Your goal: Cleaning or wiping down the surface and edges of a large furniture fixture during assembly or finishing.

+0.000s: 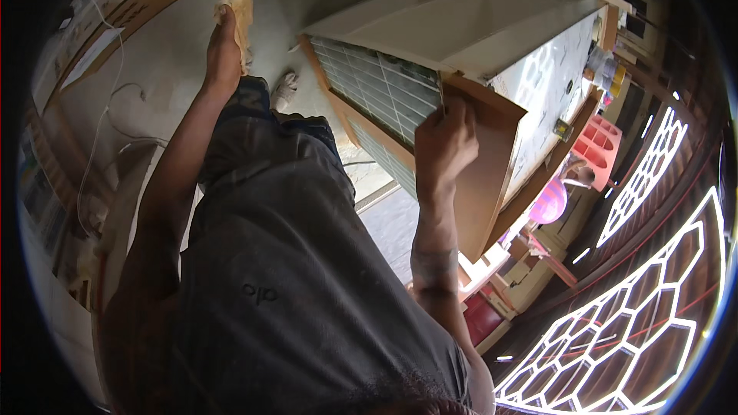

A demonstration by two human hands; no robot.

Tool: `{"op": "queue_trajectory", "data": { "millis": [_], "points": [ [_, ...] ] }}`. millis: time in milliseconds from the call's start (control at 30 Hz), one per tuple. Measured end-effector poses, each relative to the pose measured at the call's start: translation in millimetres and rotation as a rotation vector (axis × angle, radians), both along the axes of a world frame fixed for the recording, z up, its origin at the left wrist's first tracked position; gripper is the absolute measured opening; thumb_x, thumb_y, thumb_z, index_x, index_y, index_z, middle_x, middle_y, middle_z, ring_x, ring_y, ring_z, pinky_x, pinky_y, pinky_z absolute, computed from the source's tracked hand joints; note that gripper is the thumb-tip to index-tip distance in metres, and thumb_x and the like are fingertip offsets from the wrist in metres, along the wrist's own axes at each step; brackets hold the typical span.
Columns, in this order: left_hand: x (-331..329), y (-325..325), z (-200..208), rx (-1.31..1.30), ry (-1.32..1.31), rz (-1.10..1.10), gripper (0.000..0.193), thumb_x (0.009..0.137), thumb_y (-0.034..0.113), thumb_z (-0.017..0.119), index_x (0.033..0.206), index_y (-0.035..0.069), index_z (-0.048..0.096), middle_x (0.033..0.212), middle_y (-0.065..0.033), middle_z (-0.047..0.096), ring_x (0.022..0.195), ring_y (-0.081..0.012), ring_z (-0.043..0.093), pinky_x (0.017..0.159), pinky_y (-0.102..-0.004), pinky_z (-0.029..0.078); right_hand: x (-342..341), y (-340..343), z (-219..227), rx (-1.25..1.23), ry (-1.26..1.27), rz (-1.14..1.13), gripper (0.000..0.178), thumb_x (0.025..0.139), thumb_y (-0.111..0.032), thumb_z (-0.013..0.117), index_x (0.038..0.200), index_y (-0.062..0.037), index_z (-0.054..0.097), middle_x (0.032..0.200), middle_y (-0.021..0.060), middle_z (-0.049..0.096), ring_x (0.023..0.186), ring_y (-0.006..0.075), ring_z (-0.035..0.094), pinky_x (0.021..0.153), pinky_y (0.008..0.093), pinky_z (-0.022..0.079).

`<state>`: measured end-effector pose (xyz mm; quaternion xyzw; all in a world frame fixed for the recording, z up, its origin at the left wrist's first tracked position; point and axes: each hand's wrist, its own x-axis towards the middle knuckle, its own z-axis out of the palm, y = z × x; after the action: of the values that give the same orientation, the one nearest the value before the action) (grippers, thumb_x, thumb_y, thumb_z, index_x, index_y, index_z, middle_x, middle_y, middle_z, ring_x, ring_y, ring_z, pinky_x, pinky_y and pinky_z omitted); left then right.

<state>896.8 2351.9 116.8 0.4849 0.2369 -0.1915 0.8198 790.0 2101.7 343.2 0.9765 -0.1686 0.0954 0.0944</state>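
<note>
My left hand (224,55) is closed around a crumpled tan cloth (238,6), held out from my body above the floor; its folds hide most of my fingers. On the right, my right hand (447,138) is curled at the top edge of a brown wooden panel (492,134), which stands out at an angle like a door. Beside that panel is a wood-framed cabinet side with a glassy grid of pale lines (369,81). What lies inside my right fist, apart from the panel's edge, is hidden.
A pale marbled top (542,81) carries a small yellow container (563,130). Further right are a coral-coloured rack (596,142) and a pink striped ball (548,201). Cardboard boxes (127,19) and a white cable (121,61) are at the left, over grey floor (269,8).
</note>
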Motion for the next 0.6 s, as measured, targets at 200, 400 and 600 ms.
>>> {"op": "queue_trajectory", "data": {
  "millis": [200,400,600],
  "points": [
    [-0.8,-3.4,3.1,0.094,0.004,0.012,0.079,0.106,0.059,0.032,0.156,-0.002,0.029,0.157,-0.0189,0.037,0.146,-0.0283,0.033,0.119,-0.038,0.025,-2.8,23.9,20.8,0.11,-0.009,0.05,0.015,0.082,0.003,0.067,0.094,-0.0069,0.066,0.092,0.0117,0.067,0.071,0.0344,0.067,0.058,0.0418,0.052],
    [-4.6,-0.8,12.0,0.091,0.023,0.014,0.076,0.107,0.057,0.031,0.155,-0.002,0.03,0.157,-0.0197,0.036,0.146,-0.0292,0.034,0.119,-0.0382,0.025,-24.1,-14.1,14.0,0.108,-0.401,0.047,0.01,0.085,-0.001,0.074,0.093,-0.001,0.068,0.086,0.0133,0.068,0.07,0.0277,0.066,0.063,0.0357,0.053],
    [-2.6,0.9,1.7,0.053,0.018,-0.027,0.076,0.107,0.056,0.036,0.157,0.0,0.026,0.159,-0.0163,0.033,0.147,-0.0273,0.032,0.12,-0.0389,0.024,-35.3,-27.3,-12.0,0.081,-0.808,0.056,0.02,0.088,-0.005,0.077,0.102,0.003,0.065,0.09,0.0126,0.07,0.077,0.0204,0.067,0.068,0.032,0.055]
  ]
}}
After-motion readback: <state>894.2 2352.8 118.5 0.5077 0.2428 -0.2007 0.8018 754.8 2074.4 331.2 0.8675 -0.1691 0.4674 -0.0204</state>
